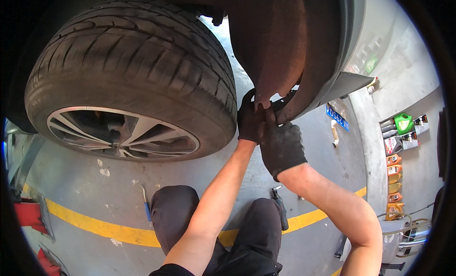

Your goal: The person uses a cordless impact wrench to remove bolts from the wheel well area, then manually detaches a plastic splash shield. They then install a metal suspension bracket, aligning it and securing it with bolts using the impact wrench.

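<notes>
Prob. liner (280, 50) is being worked by L hand (248, 119) & R hand (284, 150); grip can't be told; firm hold's prob. needed next.

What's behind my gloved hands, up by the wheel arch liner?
The wheel arch liner comes down to them, with a bright gap at its lower edge. Whatever lies directly behind the left hand and right hand is covered.

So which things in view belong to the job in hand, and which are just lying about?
Job, apparently:
- wheel-arch liner
- left hand
- right hand

Lying about:
- blue-handled tool, black tool (both possibly job tools)
- green bottle
- orange bottles
</notes>
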`<action>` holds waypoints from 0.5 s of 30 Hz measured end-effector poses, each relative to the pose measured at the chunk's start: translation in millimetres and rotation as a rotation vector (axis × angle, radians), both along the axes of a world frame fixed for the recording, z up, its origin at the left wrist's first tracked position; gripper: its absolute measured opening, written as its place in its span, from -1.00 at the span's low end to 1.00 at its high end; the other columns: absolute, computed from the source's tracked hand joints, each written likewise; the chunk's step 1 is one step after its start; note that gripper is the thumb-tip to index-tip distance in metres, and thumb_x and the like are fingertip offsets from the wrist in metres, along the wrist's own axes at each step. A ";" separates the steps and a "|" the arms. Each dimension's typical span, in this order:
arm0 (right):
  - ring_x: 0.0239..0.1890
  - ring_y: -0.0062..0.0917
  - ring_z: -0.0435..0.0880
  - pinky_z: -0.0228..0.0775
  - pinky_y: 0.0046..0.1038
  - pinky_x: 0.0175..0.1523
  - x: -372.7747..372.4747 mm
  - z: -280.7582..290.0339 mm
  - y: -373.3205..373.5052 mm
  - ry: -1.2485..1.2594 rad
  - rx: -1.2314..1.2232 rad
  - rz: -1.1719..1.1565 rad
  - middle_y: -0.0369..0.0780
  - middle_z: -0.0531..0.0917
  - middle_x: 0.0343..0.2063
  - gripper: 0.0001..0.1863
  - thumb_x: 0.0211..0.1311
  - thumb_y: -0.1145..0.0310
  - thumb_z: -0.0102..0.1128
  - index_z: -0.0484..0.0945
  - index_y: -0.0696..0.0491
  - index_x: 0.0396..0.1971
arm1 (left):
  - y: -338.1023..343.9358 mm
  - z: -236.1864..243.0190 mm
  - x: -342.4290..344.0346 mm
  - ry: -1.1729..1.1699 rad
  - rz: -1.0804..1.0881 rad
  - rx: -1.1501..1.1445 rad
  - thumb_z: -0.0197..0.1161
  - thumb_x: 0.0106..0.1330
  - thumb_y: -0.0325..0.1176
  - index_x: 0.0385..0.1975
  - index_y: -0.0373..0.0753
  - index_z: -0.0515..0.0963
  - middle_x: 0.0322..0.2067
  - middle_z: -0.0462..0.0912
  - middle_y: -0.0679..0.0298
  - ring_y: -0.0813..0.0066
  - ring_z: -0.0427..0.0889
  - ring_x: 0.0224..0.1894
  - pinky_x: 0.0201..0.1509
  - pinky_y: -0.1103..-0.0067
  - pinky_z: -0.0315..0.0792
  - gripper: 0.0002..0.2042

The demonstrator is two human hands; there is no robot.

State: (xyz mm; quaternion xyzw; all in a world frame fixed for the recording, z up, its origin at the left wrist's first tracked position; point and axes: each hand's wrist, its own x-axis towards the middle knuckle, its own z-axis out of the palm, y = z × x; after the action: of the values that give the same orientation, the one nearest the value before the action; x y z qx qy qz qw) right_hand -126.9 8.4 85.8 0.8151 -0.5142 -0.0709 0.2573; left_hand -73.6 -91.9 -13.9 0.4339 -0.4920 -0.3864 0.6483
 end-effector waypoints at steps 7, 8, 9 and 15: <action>-0.44 -0.20 0.72 0.54 -0.19 -0.33 -14.2 -4.6 -8.3 -0.166 0.133 -0.030 0.07 0.54 0.06 -0.81 0.10 0.49 0.14 0.55 0.17 -0.26 | -16.1 -23.3 -16.7 -0.713 0.126 -0.018 0.07 0.45 -0.28 0.00 -0.28 0.51 -0.16 0.63 0.24 0.51 0.59 0.01 0.17 0.49 0.45 -0.74; -0.45 -0.19 0.72 0.54 -0.19 -0.34 -16.0 -5.0 -6.8 -0.168 0.137 -0.039 0.05 0.56 0.02 -0.83 0.10 0.50 0.13 0.55 0.16 -0.27 | -19.5 -26.6 -19.0 -0.522 0.086 0.024 0.07 0.45 -0.25 -0.02 -0.27 0.53 -0.15 0.64 0.24 0.50 0.59 0.01 0.14 0.47 0.47 -0.73; -0.46 -0.19 0.72 0.54 -0.19 -0.34 -15.2 -5.9 -6.0 -0.176 0.141 -0.043 0.04 0.58 -0.02 -0.84 0.10 0.50 0.13 0.55 0.15 -0.29 | -22.4 -35.6 -19.6 -0.338 0.046 0.069 0.08 0.46 -0.21 -0.03 -0.27 0.54 -0.14 0.64 0.24 0.48 0.59 0.02 0.12 0.46 0.49 -0.72; -0.55 -0.26 0.68 0.49 -0.25 -0.35 -10.3 2.6 -3.4 -0.168 0.178 0.042 -0.11 0.64 -0.54 -0.87 0.13 0.49 0.12 0.52 0.16 -0.31 | -47.2 -74.3 -17.5 -0.314 -0.063 -0.100 0.04 0.49 -0.14 0.14 -0.32 0.45 0.07 0.58 0.18 0.36 0.59 0.08 0.07 0.40 0.53 -0.59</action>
State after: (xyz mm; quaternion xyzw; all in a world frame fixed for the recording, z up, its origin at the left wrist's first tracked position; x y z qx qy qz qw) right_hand -137.3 5.0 88.4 0.8485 -0.5083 -0.0425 0.1412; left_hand -91.0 -139.1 -88.2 0.4403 -0.6194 -0.3091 0.5718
